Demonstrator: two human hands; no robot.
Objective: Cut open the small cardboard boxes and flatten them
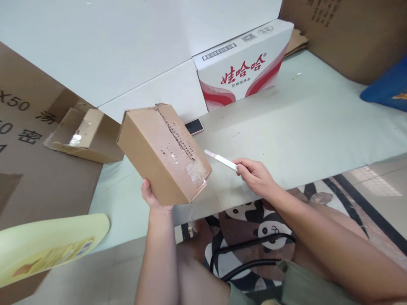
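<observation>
Forearms: both are seen coming up from the bottom edge, with bare knees and olive shorts below.
Left hand [151, 198]: closed under the near bottom corner of the cardboard box [162, 152]. The thumb is seen on the near face and the fingers are hidden behind. The box is carried by this hand alone.
Cardboard box: held up off the surface [302, 127], over its near edge, and tilted. The flaps are shut, the top seam is turned toward the right hand, and the tape along the seam is torn and crumpled.
Right hand [256, 176]: closed round the back end of a white cutter [221, 160].
Cutter: slim, with its tip aimed at the box seam, near it but apart. Whether a blade is out cannot be told.
Handling: the box is judged light, as it is borne one-handed. It is judged stiff at edges and corners, with walls that dent if squeezed and tape patches that are slick. It is best taken at a bottom corner or along an edge, clear of the seam.
Phone [194, 126]: laid flat on the surface just behind the box.
Water carton [244, 63]: white and red, set further back against the wall.
Open box [84, 135]: small and emptied, laid on a cardboard sheet [38, 178] to the left.
Yellow board [47, 245]: seen at the bottom left.
Blue item [386, 87]: at the right edge, only partly seen.
Panda mat [254, 224]: seen below the surface, with a black chair frame [248, 254] over it.
</observation>
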